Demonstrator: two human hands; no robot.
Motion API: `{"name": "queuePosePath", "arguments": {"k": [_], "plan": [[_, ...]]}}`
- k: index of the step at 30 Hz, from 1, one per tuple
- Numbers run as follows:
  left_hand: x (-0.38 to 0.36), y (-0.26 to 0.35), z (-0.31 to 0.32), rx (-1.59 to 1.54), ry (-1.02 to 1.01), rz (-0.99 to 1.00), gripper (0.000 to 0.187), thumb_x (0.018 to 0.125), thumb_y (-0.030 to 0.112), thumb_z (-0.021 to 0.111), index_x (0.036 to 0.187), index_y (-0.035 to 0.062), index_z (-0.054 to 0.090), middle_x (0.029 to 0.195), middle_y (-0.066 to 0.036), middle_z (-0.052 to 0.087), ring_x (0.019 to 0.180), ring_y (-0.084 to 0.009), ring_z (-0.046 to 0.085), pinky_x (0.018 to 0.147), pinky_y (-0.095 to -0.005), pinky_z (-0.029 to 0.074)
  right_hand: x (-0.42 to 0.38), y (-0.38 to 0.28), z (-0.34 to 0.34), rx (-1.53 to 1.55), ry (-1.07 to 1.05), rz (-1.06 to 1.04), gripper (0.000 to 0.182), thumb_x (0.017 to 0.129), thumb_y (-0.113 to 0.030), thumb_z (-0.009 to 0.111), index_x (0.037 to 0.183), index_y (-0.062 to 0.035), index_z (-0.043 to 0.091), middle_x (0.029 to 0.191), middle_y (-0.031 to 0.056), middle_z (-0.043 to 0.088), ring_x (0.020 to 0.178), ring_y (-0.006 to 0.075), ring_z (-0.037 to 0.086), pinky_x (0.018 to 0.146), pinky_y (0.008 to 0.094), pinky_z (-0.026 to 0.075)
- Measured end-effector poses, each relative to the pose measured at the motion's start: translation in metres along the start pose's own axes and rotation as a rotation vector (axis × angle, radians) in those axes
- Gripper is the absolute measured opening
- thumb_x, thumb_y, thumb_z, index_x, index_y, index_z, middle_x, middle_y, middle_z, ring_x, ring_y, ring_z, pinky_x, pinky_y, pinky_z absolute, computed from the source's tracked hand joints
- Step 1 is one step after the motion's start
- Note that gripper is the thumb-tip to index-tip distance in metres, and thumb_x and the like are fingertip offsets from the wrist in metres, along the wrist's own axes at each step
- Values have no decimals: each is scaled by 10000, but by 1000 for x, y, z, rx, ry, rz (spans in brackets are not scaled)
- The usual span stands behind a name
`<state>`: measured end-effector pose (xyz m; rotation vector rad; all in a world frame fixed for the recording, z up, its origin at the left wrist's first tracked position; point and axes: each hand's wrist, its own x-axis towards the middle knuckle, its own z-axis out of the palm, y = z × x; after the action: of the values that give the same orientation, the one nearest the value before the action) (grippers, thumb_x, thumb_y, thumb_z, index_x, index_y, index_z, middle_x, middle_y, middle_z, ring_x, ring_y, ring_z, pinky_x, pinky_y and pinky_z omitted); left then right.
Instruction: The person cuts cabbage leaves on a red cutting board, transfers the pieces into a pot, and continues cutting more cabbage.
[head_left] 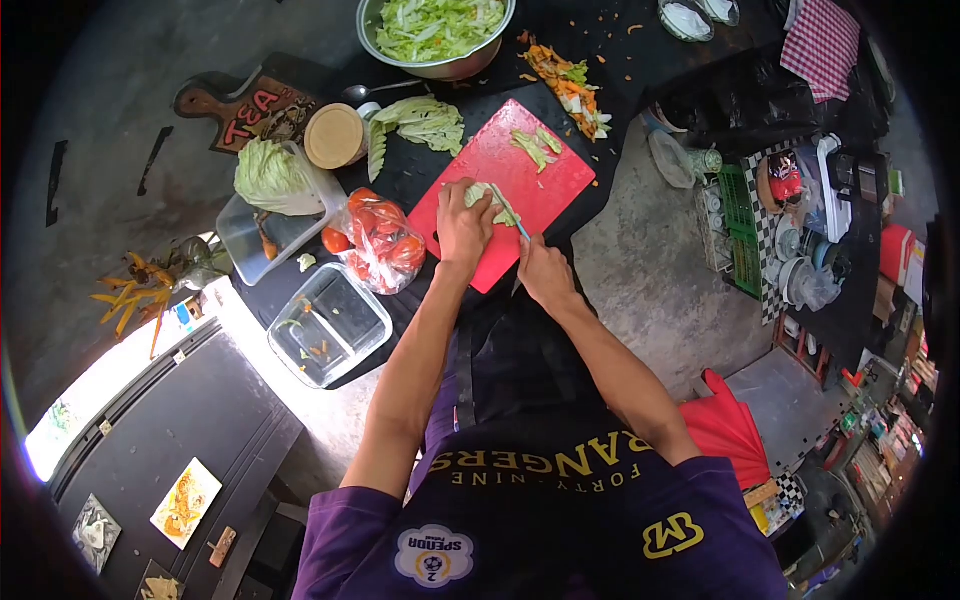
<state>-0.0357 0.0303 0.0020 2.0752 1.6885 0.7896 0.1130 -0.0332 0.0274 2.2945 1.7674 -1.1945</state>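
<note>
On a red cutting board [560, 185] lies a piece of pale green cabbage [492, 200]. My left hand [465, 225] presses down on it with bent fingers. My right hand [545, 270] is wrapped round the handle of a knife [521, 229], whose blade rests at the right edge of the cabbage piece. A few cut cabbage strips [537, 148] lie higher on the board. Beyond the board's left corner is a loose cabbage leaf [425, 122].
A metal bowl [465, 66] of shredded cabbage stands at the top. Left are bagged tomatoes [385, 240], a glass container [378, 325], a plastic box [240, 240] with a cabbage half [275, 180], and a round-lidded jar [335, 136]. Vegetable scraps [570, 88] lie above the board.
</note>
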Motion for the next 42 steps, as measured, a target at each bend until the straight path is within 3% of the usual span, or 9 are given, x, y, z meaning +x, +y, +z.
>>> {"name": "queuePosePath", "arguments": {"k": [12,18,25,32,42], "plan": [[3,-2,-10,-5,-24,-33,271,693,166,790,937,55,752,1115,-115,594,1065,-326,522,897,-414,469,-31,21,3,-79,8,73,379,1000,-367,421,981,-2,524,791,291,656,794,495,644,720,571,525],[-7,-14,-28,-59,-67,-50,328,686,158,800,987,45,736,1157,-137,587,1119,-340,512,961,-417,445,7,22,-30,-111,53,-110,375,990,-363,442,962,-4,549,796,304,651,780,508,635,707,586,507],[-15,-16,-17,-92,-67,-55,348,693,134,793,1016,27,721,1208,-170,571,1196,-372,499,1014,-429,426,28,14,-47,64,189,-19,432,1006,-376,400,982,19,571,795,330,637,801,530,616,733,592,486],[-10,-2,-5,-101,-21,-46,330,701,134,790,1001,13,723,1203,-177,571,1179,-372,517,1001,-441,440,-10,2,-6,168,71,-25,434,996,-384,415,993,19,574,805,344,631,813,541,611,747,605,486],[-10,-12,-13,-176,-101,-32,411,713,151,803,1085,8,701,1292,-204,557,1284,-371,474,1067,-419,406,-16,-21,-11,85,20,-15,469,1013,-391,373,973,41,553,791,331,638,800,525,626,731,601,493]]}}
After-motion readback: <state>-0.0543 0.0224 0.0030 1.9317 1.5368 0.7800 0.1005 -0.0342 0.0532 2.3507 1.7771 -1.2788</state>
